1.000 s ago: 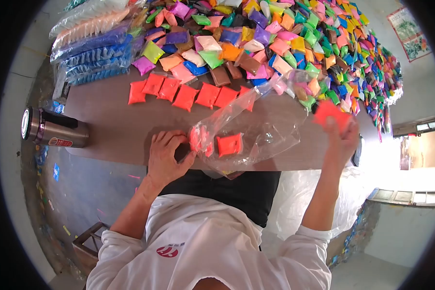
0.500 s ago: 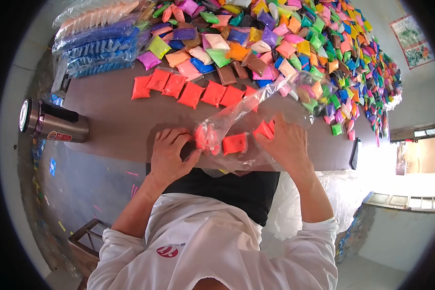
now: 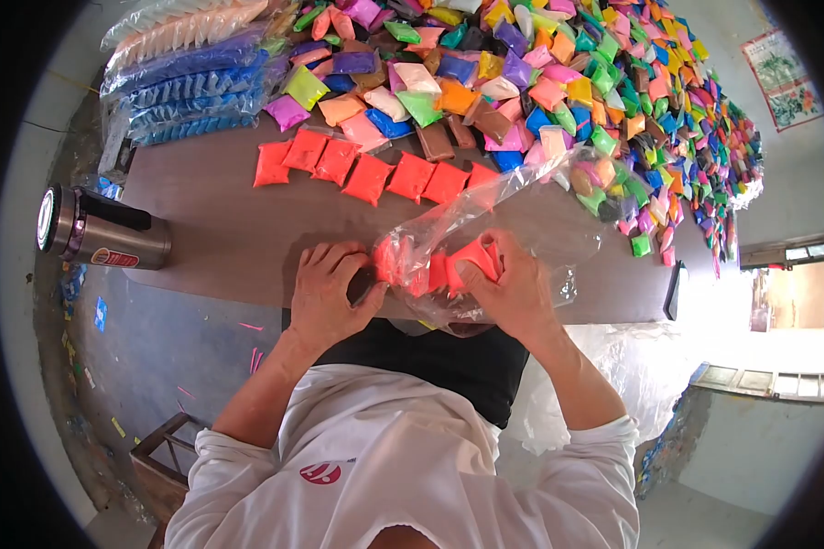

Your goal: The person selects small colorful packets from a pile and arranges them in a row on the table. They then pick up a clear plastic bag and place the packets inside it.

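Note:
A long clear plastic bag [image 3: 458,206] lies across the front of the table, with several red packets [image 3: 417,265] inside its left end. My left hand [image 3: 330,288] curls round that end, thumb and fingertips closed at the edge of the bag. Pinched in my right hand [image 3: 513,284] is a red packet [image 3: 473,265], held within or against the film beside the other packets; which of the two I cannot tell. Beyond the bag runs a row of red packets [image 3: 368,178], its right end partly behind the film.
A large heap of coloured packets [image 3: 522,69] covers the back and right. Bagged stacks [image 3: 192,91] stand at the back left. A steel flask [image 3: 110,229] lies at the left edge, a dark flat object [image 3: 675,291] at the right edge.
My right hand has moved left with its red packet, up to the packets at the bag's left end. My left hand has stayed nearly in place.

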The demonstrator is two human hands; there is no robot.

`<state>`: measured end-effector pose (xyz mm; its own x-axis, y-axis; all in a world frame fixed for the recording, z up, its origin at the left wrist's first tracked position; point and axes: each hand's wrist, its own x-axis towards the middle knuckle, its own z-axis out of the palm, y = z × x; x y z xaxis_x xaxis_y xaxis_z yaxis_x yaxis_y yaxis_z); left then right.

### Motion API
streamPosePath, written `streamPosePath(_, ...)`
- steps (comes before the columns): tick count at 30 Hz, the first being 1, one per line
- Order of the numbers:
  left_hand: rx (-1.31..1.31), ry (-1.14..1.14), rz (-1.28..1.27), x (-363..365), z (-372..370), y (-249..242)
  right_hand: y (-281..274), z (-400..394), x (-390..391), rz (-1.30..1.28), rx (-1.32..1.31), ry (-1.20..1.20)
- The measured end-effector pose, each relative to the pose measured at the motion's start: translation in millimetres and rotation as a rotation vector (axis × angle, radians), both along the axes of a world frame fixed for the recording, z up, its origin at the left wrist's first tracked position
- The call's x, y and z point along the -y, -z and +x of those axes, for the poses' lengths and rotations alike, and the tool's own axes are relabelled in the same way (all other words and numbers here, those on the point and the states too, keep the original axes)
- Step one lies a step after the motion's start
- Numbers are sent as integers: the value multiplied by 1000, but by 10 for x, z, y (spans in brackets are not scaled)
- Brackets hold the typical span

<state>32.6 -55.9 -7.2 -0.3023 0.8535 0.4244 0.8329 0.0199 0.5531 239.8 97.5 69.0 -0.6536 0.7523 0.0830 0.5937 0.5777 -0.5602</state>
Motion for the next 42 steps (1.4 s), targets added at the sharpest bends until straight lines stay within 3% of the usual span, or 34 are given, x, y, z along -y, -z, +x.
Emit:
streamPosePath(5, -1, 9, 6, -1, -5, -10, -11, -102, 138, 21, -83, -23)
streamPosePath(9, -4, 6, 2, -6, -5, -27, 53, -121, 131, 272, 200, -86)
streamPosePath(17, 1, -1, 5, -3, -3, 1, -42, -74, 93, -73, 262, -161)
streamPosePath(23, -4, 5, 4, -10, 0, 2, -53, -58, 15, -77, 351, -308)
streamPosePath(26, -2, 7, -3, -7, -4, -19, 250, -36, 56, 93, 232, -320)
streamPosePath(32, -1, 12, -4, -8, 2, -5, -41, -58, 13, -93, 362, -227)
streamPosePath(35, 8, 5, -13, -6, 9, -12, -242, 26, -108, -311, 206, -260)
streamPosePath(42, -16, 28, 29, -23, -10, 10, 39, -4, -178, -245, 133, -365)
